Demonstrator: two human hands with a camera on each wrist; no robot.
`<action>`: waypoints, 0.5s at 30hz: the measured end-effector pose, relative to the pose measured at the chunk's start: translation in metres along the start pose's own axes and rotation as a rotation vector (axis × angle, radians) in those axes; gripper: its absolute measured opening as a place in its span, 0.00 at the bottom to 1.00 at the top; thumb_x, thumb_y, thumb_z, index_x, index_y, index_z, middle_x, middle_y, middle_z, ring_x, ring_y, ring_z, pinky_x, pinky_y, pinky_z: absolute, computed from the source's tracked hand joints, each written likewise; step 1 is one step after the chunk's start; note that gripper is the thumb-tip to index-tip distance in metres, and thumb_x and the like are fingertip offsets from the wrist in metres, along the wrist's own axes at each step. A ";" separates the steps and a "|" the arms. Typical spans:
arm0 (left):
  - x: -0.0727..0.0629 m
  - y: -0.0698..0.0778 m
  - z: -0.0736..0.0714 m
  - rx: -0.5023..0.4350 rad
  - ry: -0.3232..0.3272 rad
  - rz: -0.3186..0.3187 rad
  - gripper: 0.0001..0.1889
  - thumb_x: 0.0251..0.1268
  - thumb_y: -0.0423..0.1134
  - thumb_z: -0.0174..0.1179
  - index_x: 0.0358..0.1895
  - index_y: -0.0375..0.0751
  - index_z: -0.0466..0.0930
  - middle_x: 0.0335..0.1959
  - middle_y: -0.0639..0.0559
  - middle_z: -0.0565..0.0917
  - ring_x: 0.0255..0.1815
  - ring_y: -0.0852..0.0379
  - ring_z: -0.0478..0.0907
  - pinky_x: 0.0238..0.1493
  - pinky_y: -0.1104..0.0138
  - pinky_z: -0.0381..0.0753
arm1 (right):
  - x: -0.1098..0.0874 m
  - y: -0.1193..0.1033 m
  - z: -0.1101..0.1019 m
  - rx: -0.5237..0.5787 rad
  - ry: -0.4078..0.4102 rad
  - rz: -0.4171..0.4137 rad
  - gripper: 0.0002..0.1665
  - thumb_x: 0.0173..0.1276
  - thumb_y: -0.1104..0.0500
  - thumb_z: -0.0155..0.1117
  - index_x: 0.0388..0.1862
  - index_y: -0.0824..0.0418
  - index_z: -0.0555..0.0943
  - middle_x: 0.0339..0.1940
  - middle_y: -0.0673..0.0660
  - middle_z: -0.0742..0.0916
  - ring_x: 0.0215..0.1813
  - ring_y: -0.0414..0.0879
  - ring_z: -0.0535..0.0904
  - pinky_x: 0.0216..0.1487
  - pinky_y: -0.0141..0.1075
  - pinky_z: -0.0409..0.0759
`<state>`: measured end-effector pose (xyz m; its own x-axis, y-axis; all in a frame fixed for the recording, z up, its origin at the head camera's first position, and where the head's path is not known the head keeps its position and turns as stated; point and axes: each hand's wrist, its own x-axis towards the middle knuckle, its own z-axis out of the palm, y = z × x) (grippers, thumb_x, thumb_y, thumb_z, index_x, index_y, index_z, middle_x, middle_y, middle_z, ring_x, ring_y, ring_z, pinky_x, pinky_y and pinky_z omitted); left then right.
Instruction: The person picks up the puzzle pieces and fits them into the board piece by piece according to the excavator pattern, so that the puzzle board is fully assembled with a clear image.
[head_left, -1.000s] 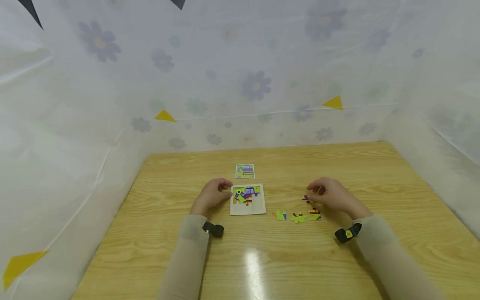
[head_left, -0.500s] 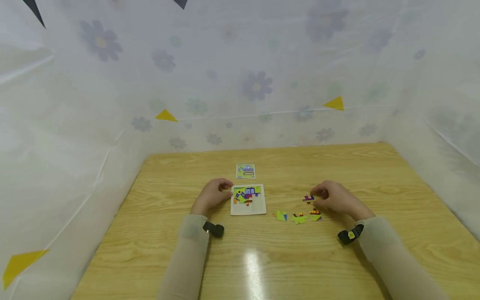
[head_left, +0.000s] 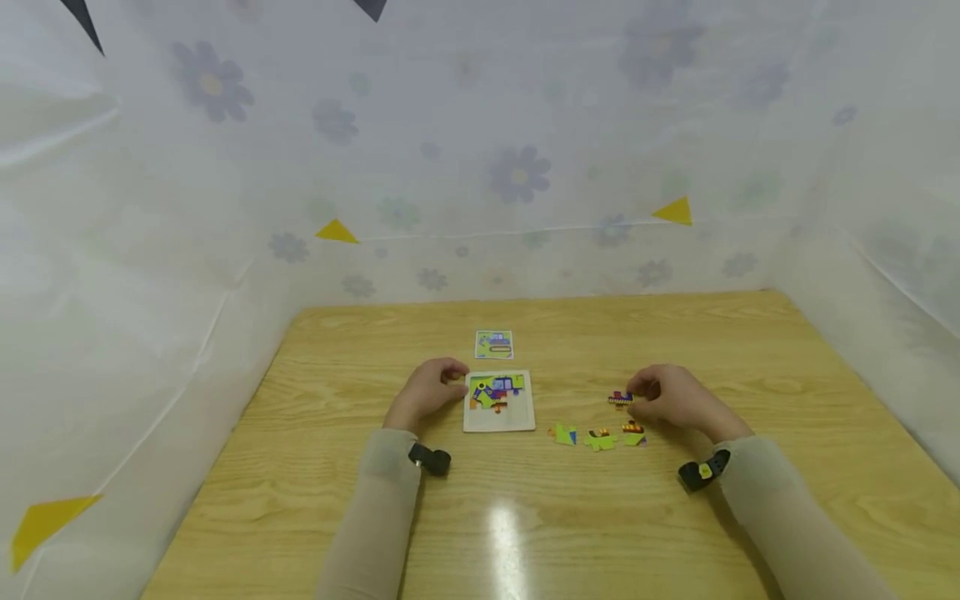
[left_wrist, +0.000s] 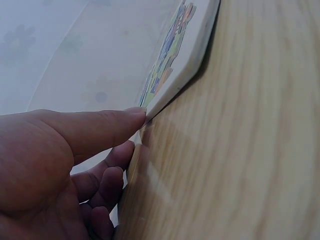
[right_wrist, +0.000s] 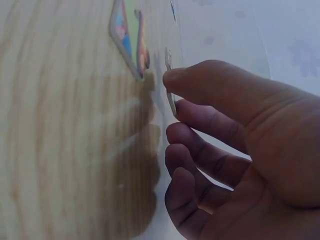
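A square wooden puzzle board (head_left: 522,417), partly filled with pieces of a digger picture, lies on the table. My left hand (head_left: 426,392) holds its left edge; in the left wrist view the thumb (left_wrist: 117,122) sits at the corner of the board (left_wrist: 192,60). To the right, my right hand (head_left: 672,402) pinches a red and purple puzzle piece (head_left: 619,399) between thumb and index finger. The right wrist view shows this piece (right_wrist: 172,102) edge-on, close over the table, with the other fingers curled below.
Several loose puzzle pieces, among them a green and blue one (head_left: 564,434) and a green one (head_left: 602,442), lie in front of the right hand. A small picture card (head_left: 494,344) of the digger lies behind the board. Flowered white sheeting (head_left: 517,175) surrounds the wooden table (head_left: 360,350).
The right hand has drawn back slightly to the right, and the piece at its fingertips has turned and shows more fully. The left hand stays at the board, and the view has shifted slightly.
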<state>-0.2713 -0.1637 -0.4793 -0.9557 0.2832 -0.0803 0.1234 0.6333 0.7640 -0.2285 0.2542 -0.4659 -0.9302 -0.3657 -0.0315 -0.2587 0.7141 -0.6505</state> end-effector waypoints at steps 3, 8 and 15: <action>0.000 0.001 0.001 0.000 0.001 0.004 0.15 0.65 0.36 0.66 0.54 0.42 0.82 0.47 0.51 0.81 0.48 0.53 0.76 0.53 0.56 0.74 | 0.000 -0.001 -0.001 0.016 0.007 0.003 0.15 0.63 0.59 0.72 0.47 0.64 0.83 0.38 0.53 0.83 0.38 0.46 0.77 0.40 0.43 0.77; -0.001 0.001 0.002 0.002 0.006 0.015 0.14 0.65 0.35 0.66 0.54 0.41 0.82 0.47 0.50 0.81 0.48 0.52 0.76 0.54 0.55 0.75 | 0.003 -0.007 -0.001 0.009 0.034 -0.017 0.14 0.63 0.60 0.72 0.46 0.62 0.84 0.35 0.52 0.83 0.36 0.46 0.77 0.36 0.40 0.77; -0.002 0.002 0.000 0.012 0.013 0.003 0.15 0.65 0.35 0.66 0.54 0.41 0.82 0.48 0.50 0.81 0.49 0.52 0.76 0.54 0.55 0.74 | 0.010 -0.026 0.003 0.030 0.073 -0.058 0.14 0.63 0.57 0.73 0.46 0.59 0.84 0.37 0.51 0.83 0.38 0.46 0.76 0.36 0.40 0.76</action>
<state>-0.2693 -0.1635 -0.4778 -0.9586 0.2759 -0.0696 0.1295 0.6409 0.7566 -0.2303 0.2303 -0.4519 -0.9307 -0.3607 0.0614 -0.3058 0.6747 -0.6717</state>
